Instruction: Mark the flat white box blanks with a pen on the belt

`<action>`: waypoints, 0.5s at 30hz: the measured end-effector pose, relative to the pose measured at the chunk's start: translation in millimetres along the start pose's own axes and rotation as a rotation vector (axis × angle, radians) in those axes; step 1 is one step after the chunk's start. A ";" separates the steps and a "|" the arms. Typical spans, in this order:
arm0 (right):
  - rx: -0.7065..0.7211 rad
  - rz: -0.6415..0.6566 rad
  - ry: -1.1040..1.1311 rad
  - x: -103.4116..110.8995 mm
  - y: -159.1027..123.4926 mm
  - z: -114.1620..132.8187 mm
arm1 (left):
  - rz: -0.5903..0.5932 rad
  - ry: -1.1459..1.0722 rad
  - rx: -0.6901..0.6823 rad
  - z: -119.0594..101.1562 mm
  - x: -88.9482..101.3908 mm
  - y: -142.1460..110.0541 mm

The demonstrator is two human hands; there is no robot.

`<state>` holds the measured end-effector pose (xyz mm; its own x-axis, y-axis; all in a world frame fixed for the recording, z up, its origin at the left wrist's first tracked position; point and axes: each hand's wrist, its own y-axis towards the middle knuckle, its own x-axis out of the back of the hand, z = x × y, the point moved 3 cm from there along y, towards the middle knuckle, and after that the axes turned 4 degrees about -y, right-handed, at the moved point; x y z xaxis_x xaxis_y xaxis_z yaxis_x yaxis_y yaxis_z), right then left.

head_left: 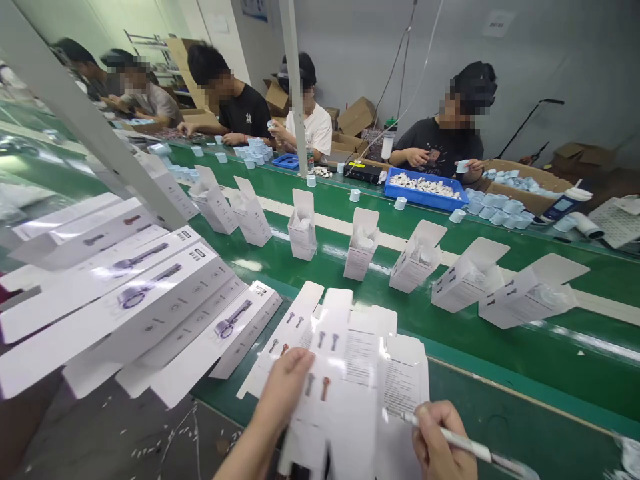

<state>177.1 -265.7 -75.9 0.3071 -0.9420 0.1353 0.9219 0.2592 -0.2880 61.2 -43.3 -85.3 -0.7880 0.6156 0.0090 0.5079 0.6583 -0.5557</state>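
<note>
My left hand (pixel 286 383) lies over the flattened white cartons (pixel 353 400) in front of me, fingers bent and closed at the left side of one. The cartons overlap, printed with small pictures of handheld devices and blocks of text. In my right hand (pixel 440 440) is a white pen (pixel 467 445), its tip pointing left at the text panel of the right-hand carton. To the left lie several long white boxes (pixel 165 293) with a large printed device picture, piled side by side.
Across the green conveyor belt (pixel 320 267) stands a row of open white boxes (pixel 303 227) with clear plastic bags inside. Behind it, several co-workers sit near light-blue caps (pixel 505 207) and a blue tray (pixel 425 190) of small white parts. A metal post (pixel 295 87) rises there.
</note>
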 end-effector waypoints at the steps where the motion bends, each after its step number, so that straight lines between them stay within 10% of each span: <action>1: -0.004 -0.006 -0.073 2.3 8.0 6.4 | -0.058 0.059 -0.022 -6.6 15.8 5.5; 7: 0.156 0.070 -0.308 -9.2 29.3 11.7 | -0.339 0.759 -0.152 -27.5 69.2 31.0; 11: 0.197 0.114 -0.361 -14.1 27.2 2.2 | -0.361 0.728 -0.369 -17.6 34.0 13.6; 15: 0.231 0.156 -0.424 -16.1 28.9 0.9 | 0.064 0.329 -0.111 17.6 -32.2 -6.5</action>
<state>199.0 -242.9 -85.6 0.4701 -0.7310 0.4946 0.8708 0.4757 -0.1244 77.1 -75.0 -96.5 -0.6085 0.7516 0.2548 0.6015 0.6462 -0.4698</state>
